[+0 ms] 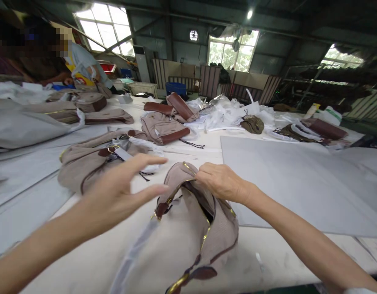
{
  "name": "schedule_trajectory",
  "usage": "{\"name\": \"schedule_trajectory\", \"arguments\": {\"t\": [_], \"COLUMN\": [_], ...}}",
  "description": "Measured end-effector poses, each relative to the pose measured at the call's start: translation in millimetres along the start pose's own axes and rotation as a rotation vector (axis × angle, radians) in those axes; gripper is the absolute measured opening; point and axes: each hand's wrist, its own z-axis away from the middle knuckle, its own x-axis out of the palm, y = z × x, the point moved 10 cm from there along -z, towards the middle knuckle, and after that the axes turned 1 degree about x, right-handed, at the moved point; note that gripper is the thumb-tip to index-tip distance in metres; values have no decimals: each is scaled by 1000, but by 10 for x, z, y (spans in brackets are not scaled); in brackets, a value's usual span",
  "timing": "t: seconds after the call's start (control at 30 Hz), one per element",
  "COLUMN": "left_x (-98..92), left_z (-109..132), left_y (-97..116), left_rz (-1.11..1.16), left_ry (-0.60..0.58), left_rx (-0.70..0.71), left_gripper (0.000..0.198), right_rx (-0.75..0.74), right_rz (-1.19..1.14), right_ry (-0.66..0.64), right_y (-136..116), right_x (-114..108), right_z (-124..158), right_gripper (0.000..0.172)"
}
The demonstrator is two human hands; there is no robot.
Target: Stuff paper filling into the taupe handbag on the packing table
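The beige bag [188,237] lies at the near edge of the table [268,253], its gold zipper open. The right hand [221,181] is closed on the zipper edge at its top. The left hand [121,192] hovers just beside it, fingers spread, holding nothing. Another beige bag [87,163] lies behind the left hand.

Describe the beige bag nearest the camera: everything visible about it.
The bag is beige fabric with brown trim, brown leather-like tabs and a gold zipper, unzipped at the top. It lies on the white table. The right hand grips its upper edge; the left hand hovers open beside it, not touching.
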Motion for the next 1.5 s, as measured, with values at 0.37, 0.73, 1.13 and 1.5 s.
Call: {"name": "schedule_trajectory", "arguments": {"t": [0.37,0.73,1.13,1.5], "left_x": [1017,1116,1192,1000], "left_z": [-462,-319,-279,-478], "left_y": [212,165,172,-205], "left_rz": [-695,-759,-739,-548], "left_ry": [-384,-377,-372,-359], "left_rx": [140,71,99,-122], "left_gripper": [32,31,31,34], "right_rx": [248,487,976,954], "right_rz": [-142,-168,-116,-83], "right_ry": [79,-269,-567,-489], "right_y": [36,-551,174,537], "right_x": [-170,329,904,650], "right_z": [175,783,1074,569], "right_gripper": [23,49,41,39]}}
